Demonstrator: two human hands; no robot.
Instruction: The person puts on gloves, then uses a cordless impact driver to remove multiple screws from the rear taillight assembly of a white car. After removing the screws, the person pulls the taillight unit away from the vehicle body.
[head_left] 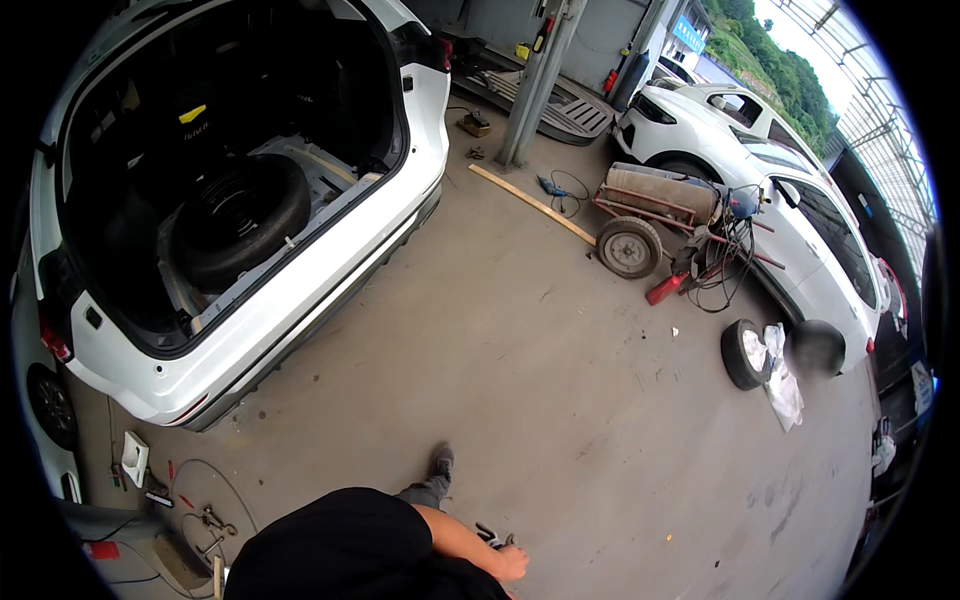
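My left arm [465,541] comes in at the lower edge from a black sleeve and bends across my body to the right. Its hand [513,563] is closed around a small black and silver object [488,536], which sticks out past the fingers; its kind is too small to make out. A sliver of skin below that hand is cut off by the edge, so my right hand cannot be made out. One shoe [442,458] of mine is on the floor ahead. The white car [290,335] with its open rear stands ahead to the left, a spare tire [285,195] inside its boot.
A two-wheeled cart with a gas cylinder [660,190] and hoses stands at the right, by other white cars [815,215]. Beyond my foot are a wooden plank [530,203] and a post [540,85]. A loose tire [742,355] lies right; tools and cable [212,530] lie lower left.
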